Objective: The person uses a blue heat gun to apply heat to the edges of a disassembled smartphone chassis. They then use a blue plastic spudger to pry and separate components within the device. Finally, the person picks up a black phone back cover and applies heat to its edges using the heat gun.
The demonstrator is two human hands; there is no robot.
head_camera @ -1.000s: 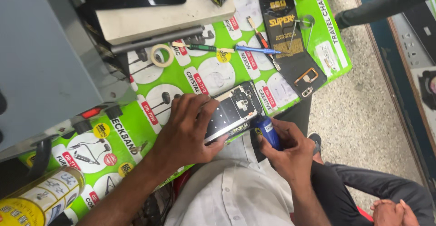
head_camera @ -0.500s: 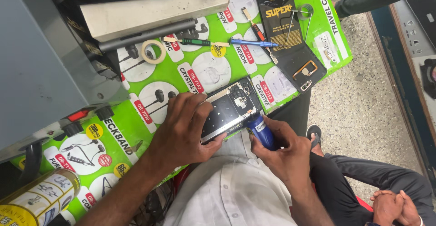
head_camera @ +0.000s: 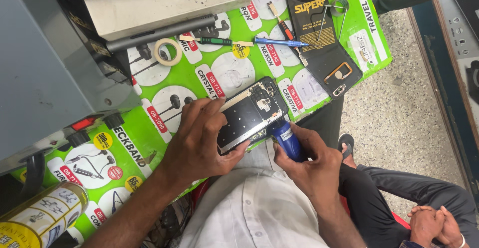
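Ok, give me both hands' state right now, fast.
Left hand: closed on the opened phone, pinning it at the edge of the green mat.
Right hand: closed around the blue-handled tool, tip at the phone's edge.

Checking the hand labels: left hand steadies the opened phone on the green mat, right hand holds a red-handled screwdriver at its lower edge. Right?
Not quite. The screwdriver in the right hand has a blue handle, not red, as the head view shows. The rest holds: the left hand steadies the opened phone on the green mat, and the tool meets its lower edge.
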